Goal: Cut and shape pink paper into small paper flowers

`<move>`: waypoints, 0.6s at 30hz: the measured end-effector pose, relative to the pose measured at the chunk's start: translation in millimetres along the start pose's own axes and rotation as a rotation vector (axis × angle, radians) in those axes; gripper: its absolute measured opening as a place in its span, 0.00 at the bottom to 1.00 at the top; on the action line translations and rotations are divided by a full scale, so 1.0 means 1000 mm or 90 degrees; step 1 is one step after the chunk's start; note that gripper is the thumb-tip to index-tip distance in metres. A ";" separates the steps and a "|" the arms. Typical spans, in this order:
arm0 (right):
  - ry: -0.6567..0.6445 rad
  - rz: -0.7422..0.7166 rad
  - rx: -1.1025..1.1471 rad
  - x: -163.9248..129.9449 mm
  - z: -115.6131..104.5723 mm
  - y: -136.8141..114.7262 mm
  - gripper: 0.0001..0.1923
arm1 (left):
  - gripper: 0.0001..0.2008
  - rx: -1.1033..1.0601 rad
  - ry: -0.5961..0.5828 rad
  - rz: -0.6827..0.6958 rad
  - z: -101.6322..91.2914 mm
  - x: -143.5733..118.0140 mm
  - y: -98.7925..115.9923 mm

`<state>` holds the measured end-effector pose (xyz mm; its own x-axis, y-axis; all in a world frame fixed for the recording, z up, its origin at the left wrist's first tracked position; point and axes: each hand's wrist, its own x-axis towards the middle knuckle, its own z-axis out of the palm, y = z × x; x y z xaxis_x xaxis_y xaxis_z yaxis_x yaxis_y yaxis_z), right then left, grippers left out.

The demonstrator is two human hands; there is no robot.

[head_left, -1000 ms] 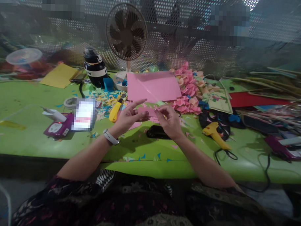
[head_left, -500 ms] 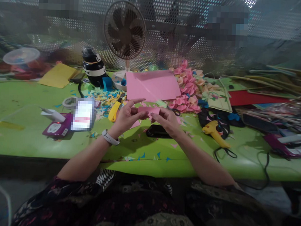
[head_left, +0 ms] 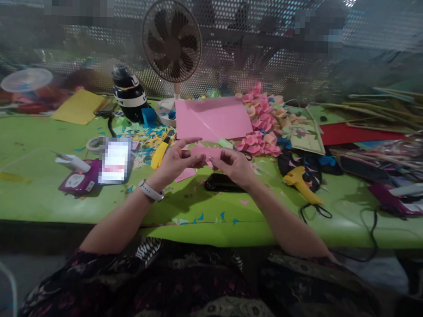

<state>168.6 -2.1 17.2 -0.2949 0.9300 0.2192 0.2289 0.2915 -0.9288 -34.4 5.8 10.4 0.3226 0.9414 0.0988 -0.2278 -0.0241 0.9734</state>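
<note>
Near the centre of the frame, both hands met over the green surface (head_left: 39,203) and held a small pink paper strip (head_left: 205,152) between them. The left hand (head_left: 173,162) pinched the strip's left end, its grip narrow on the paper with the index finger stretched out straight above it; a white watch (head_left: 150,191) sat on that wrist. The right hand (head_left: 235,166) pinched the strip's right end between thumb and fingertips, grip likewise closed on the paper. The strip was lifted clear of the surface, roughly level, just below a large pink sheet (head_left: 213,118) that lay flat further back.

Below the right hand a black oblong object (head_left: 219,183) rested on the surface. Left of the left hand lay a yellow utility knife (head_left: 158,155), with a scatter of coloured paper scraps (head_left: 148,138) beyond it. Right of the pink sheet sat a heap of pink paper flowers (head_left: 263,125). A yellow glue gun (head_left: 301,184) lay to the right of the hands, well apart from them. In the upper middle of the frame stood a desk fan (head_left: 171,40), with a black bottle (head_left: 128,95) to its left. A purple device (head_left: 79,181) lay at centre left, and a yellow sheet (head_left: 79,106) further back at left.
</note>
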 end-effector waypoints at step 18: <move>0.051 0.044 0.052 0.004 -0.003 0.000 0.24 | 0.32 0.004 0.021 -0.007 -0.013 0.006 0.004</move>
<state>170.7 2.0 18.5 -0.2049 0.9632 0.1741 0.1688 0.2100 -0.9630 -45.9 15.7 12.4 0.2943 0.9523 0.0810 -0.2180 -0.0157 0.9758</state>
